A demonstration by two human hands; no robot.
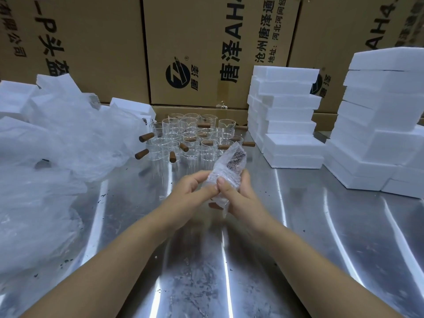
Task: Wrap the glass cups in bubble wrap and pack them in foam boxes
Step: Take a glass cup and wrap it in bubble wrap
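Observation:
Both my hands hold one glass cup wrapped in bubble wrap (226,171) above the middle of the steel table. My left hand (195,188) pinches the wrap's lower edge from the left. My right hand (238,191) cups the bundle from the right, thumb pressed on the wrap. The cup's brown wooden handle shows faintly through the wrap, pointing up and away. Behind the bundle stand several bare glass cups (190,138) with wooden handles, packed close together. White foam boxes (286,115) are stacked to the right.
A big heap of bubble wrap and plastic film (57,145) covers the table's left side, over more foam pieces. A second, taller foam box stack (385,125) stands at the far right. Cardboard cartons (206,49) wall the back. The steel table (206,271) lies below my arms.

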